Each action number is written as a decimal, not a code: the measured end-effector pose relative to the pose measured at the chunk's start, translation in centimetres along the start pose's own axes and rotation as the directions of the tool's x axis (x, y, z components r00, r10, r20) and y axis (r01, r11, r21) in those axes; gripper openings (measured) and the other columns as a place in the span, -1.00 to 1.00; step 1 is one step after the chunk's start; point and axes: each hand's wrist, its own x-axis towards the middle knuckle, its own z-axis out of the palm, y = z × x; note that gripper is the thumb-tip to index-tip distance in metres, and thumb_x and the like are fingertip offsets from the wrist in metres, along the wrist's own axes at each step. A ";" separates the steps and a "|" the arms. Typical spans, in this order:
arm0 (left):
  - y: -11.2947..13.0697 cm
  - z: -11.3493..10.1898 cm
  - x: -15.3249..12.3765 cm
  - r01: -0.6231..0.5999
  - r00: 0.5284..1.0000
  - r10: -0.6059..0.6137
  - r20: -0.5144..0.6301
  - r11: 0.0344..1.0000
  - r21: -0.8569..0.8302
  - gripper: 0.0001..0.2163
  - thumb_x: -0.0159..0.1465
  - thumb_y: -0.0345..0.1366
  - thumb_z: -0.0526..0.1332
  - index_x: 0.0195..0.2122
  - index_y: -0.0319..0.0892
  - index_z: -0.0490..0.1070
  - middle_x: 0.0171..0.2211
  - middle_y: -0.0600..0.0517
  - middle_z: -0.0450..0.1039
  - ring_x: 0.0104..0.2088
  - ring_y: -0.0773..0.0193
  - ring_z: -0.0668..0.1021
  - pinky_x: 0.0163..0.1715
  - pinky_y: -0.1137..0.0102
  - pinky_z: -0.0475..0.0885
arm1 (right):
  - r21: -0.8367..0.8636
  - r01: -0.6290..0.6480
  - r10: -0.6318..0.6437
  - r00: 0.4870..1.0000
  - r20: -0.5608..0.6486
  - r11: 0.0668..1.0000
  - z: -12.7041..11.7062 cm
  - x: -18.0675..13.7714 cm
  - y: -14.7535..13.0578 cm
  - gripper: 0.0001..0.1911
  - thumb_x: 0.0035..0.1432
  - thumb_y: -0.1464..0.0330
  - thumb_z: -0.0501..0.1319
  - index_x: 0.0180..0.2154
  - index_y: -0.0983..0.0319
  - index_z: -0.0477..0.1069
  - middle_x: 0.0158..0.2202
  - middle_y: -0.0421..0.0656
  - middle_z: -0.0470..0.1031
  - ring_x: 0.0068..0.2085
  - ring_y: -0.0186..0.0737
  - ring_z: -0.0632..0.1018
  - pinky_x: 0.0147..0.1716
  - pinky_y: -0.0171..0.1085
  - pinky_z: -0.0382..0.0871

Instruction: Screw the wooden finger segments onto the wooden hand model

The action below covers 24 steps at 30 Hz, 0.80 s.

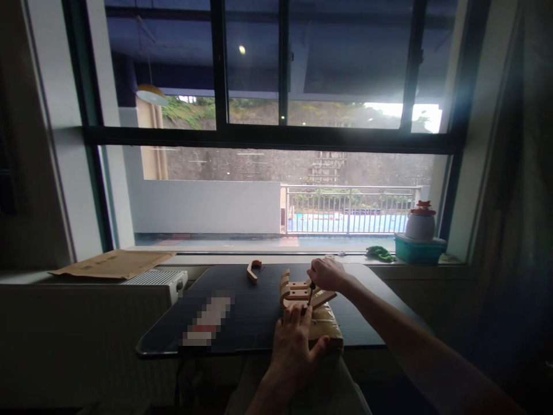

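A light wooden hook rack [298, 293], with curved hooks and dark screw holes, lies on a tape-wrapped, brownish block [326, 331] at the table's near edge. My left hand [294, 340] holds the rack's near end down against the block, fingers over the wood and thumb spread to the right. In my right hand [327, 273] is a screwdriver [311, 293], gripped from above. Its shaft points down at the wood just ahead of my left fingertips; the tip's exact contact is hard to make out. Apart from these, a loose curved wooden hook [253, 272] rests farther left.
The dark table [242, 323] has a pixelated flat item [207, 323] on its left. A brown paper envelope [112, 263] lies beyond a white radiator [155, 279]. Along the windowsill are a green cloth [380, 253] and a teal box [420, 249] with a white bottle [420, 226] on top.
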 end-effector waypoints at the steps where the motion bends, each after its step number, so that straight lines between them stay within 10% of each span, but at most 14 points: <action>1: 0.0 -0.1 0.0 0.003 1.000 -0.003 0.000 1.000 -0.001 -0.40 0.22 0.03 0.02 0.24 -0.15 0.14 0.24 -0.08 0.12 0.24 0.01 0.12 0.16 0.22 0.10 | 0.001 0.005 -0.005 1.000 0.003 1.000 -0.1 0.0 -0.2 -0.69 0.24 0.25 0.12 -0.03 0.27 0.34 -0.07 -0.08 0.41 -0.16 -0.20 0.49 -0.19 -0.12 0.42; 13: 0.1 -0.4 0.1 0.026 0.999 -0.025 0.031 1.000 -0.010 -0.38 0.22 0.06 0.00 0.25 -0.13 0.12 0.26 -0.05 0.08 0.25 0.01 0.10 0.18 0.22 0.07 | 0.058 0.328 -0.333 0.933 0.135 0.943 -2.2 -0.5 1.2 -0.75 0.24 0.25 0.13 -0.15 0.27 0.40 -0.26 -0.16 0.46 -0.26 -0.26 0.49 -0.23 -0.15 0.40; 24: 0.1 -0.2 0.1 0.001 1.000 -0.001 0.010 1.000 0.010 -0.40 0.22 0.04 0.00 0.23 -0.13 0.15 0.23 -0.05 0.12 0.23 0.01 0.11 0.13 0.21 0.13 | 0.054 0.138 -0.141 0.988 0.065 0.989 -0.8 -0.4 0.1 -0.70 0.24 0.25 0.12 -0.04 0.26 0.35 -0.07 -0.08 0.41 -0.15 -0.20 0.48 -0.18 -0.11 0.41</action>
